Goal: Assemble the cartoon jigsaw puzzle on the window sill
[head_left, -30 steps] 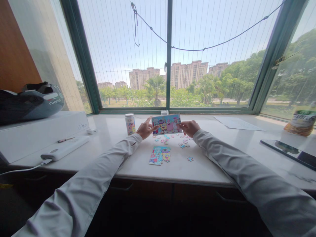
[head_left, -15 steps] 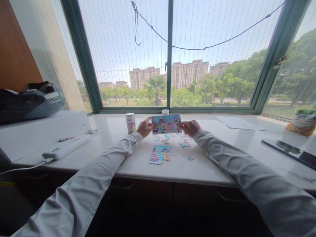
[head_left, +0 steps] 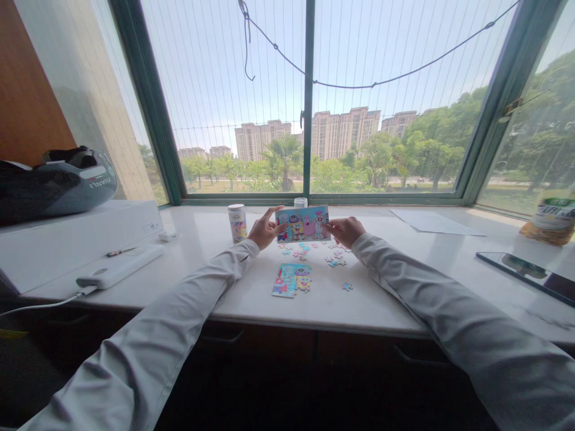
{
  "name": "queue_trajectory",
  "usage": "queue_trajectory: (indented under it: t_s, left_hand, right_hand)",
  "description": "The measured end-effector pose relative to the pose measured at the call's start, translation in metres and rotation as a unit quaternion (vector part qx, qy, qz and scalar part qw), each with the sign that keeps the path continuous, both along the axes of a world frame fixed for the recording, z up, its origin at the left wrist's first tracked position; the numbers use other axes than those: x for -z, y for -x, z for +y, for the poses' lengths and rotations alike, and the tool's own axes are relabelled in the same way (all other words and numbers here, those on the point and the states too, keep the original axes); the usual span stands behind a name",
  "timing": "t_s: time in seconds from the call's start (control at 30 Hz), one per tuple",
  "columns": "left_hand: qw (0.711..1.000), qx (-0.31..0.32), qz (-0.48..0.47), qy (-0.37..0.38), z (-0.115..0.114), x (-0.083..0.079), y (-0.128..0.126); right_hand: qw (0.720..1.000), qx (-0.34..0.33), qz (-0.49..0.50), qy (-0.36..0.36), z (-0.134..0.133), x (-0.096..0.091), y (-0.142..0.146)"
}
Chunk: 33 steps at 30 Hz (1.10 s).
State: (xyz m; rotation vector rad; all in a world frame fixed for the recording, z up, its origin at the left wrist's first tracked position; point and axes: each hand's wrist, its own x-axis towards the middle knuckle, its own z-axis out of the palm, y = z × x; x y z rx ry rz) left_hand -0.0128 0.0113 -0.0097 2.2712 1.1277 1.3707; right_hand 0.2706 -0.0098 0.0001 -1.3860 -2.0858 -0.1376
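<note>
The card (head_left: 302, 224) is oblong, printed with cartoon figures on light blue, a yellow square one near the middle and a pink one beside it. It stands nearly upright above the table (head_left: 251, 305), beyond the puzzle. The left hand (head_left: 266, 230) pinches its left edge, thumb in front and index finger stretched towards the top corner; the right hand (head_left: 345, 231) pinches the right edge, thumb in front (how the other fingers lie behind the card, I cannot tell).

Counted, there is one card and one partly joined puzzle (head_left: 287, 281), mostly blue, with a yellow figure at its ragged right side. One piece (head_left: 347, 287) lies alone to its right; the loose pieces (head_left: 335, 262) beyond are too small and overlapped to count. Two jars, one printed (head_left: 238, 224) and one white-topped (head_left: 300, 203), one phone (head_left: 530, 273) and one paper (head_left: 433, 222) stand or lie around.
</note>
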Motion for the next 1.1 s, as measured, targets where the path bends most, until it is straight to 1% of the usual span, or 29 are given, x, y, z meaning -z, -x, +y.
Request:
queue_trajectory:
  t_s: [0.23,0.6,1.1]
  left_hand:
    - [1.000,-0.004,-0.002,0.002,0.0041,0.0028,0.0009]
    - [1.000,0.003,-0.012,0.016,-0.0002,0.0005,-0.0012]
    - [1.000,-0.012,-0.009,0.012,0.0021,0.0008,-0.0012]
  right_hand:
    - [1.000,0.002,-0.002,0.002,0.0008,0.0005,-0.0005]
    - [1.000,0.011,-0.013,0.004,-0.0002,-0.0001,0.0006]
    - [0.998,0.052,-0.034,-0.007,-0.0009,-0.0023,0.0016]
